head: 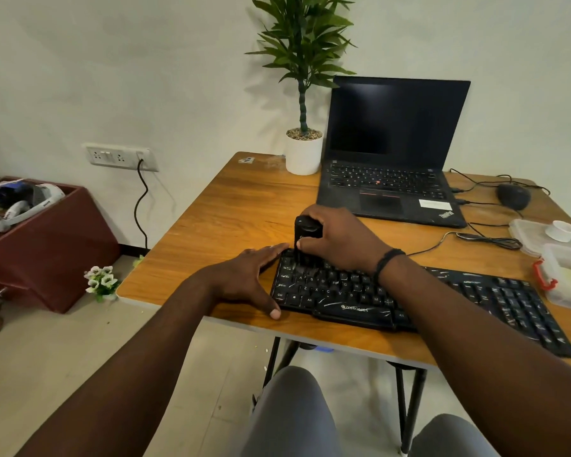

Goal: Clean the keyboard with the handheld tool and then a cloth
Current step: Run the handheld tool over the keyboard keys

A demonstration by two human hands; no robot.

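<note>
Grey-clad knees [297, 410] fill the bottom of the view, with both bare forearms reaching up from them to the wooden table [231, 206]. Its black legs show beneath the near edge, above a pale tiled floor [47, 374].

On the far side of the table an open black laptop [393, 153] stands with a dark screen. Just left of it is a white pot holding a tall green plant [304, 77]. Along the near edge lies the black keyboard [442, 301], slanting from the centre toward the right, its surface streaked with pale marks.

At the left end of the keyboard the left hand [244, 278] lies flat with fingers straight, fingertips against the keyboard's far-left corner and the thumb along its near-left corner. The right hand [340, 239], with a dark band at the wrist, is curled round a small black handheld tool [305, 230], held upright with its lower end down on the top-left keys.

Off to the right, clear plastic containers [567, 275] sit at the table's edge, one with a red clip and one with a small white cap on its lid. A black mouse [513, 196] rests behind them, with cables trailing across the wood.

Left of the table a maroon box [47, 245] stands on the floor, with shoes in it. Small white flowers [101, 282] lie beside it, and a wall socket [119, 156] has a black cord plugged in.
</note>
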